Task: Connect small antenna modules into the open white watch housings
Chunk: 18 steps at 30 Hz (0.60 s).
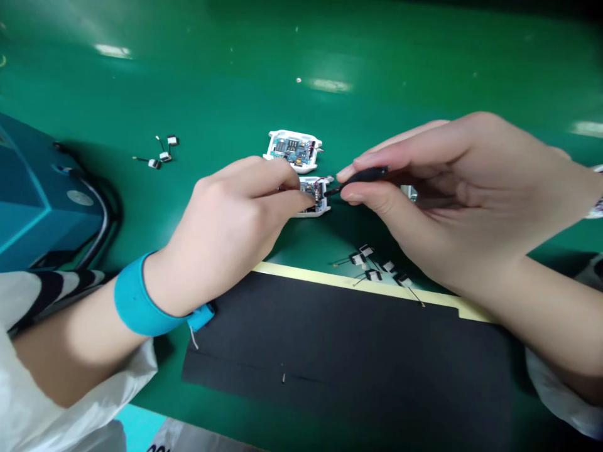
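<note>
A glossy green worktop [424, 50] fills nearly the whole view and runs back to a dark band along the far top edge. Overhead light shows only as soft white reflections [330, 85] on the sheen, one near the middle, another at the far left and a third at the right edge. A flat black mat [330, 364] lies on the near part of the worktop, its far edge bordered by a pale yellow strip [311, 275]. At the left stands a teal box [32, 207] casting a dark shadow on the green beside it.
</note>
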Each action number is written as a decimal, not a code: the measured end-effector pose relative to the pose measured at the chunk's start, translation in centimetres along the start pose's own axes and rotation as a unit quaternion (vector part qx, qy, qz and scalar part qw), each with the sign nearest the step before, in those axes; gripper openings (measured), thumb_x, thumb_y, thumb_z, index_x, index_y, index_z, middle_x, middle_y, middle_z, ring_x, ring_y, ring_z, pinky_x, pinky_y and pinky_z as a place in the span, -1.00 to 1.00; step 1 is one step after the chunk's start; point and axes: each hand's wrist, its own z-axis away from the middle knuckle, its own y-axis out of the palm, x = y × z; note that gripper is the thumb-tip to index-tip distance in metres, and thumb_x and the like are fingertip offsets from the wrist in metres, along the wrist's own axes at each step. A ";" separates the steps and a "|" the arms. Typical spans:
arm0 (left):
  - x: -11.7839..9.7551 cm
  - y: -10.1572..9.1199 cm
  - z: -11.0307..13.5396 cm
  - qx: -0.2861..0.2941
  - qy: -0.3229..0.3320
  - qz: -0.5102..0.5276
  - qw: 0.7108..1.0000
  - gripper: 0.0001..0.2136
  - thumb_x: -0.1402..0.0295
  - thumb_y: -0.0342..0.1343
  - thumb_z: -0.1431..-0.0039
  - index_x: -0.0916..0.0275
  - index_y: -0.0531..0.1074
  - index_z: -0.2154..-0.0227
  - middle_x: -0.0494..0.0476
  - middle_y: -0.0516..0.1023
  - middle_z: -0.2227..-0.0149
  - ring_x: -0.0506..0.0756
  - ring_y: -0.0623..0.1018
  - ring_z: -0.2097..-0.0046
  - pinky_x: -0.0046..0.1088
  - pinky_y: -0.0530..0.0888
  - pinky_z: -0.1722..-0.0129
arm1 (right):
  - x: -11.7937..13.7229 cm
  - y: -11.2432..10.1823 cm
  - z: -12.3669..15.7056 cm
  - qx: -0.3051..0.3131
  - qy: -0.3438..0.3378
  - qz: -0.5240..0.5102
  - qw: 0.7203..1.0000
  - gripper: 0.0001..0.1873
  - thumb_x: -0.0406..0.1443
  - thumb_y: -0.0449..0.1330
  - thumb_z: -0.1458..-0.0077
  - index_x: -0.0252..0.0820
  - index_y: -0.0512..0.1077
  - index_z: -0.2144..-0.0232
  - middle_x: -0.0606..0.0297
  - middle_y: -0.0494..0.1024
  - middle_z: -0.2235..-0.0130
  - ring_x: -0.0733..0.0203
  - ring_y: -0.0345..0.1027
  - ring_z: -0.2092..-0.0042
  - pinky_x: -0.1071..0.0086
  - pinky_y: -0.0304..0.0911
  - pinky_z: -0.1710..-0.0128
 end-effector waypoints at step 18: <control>0.0 -0.3 0.1 -0.008 0.018 -0.039 0.999 -0.84 0.43 -0.06 -0.12 0.16 0.42 0.34 -0.02 0.44 0.36 0.04 0.45 0.32 -0.51 0.36 0.45 | -0.3 0.4 -0.3 0.030 -0.015 -0.008 0.999 -0.96 -0.31 0.21 0.08 -0.15 0.44 0.46 0.41 0.51 0.42 0.41 0.35 0.44 0.56 0.32 0.43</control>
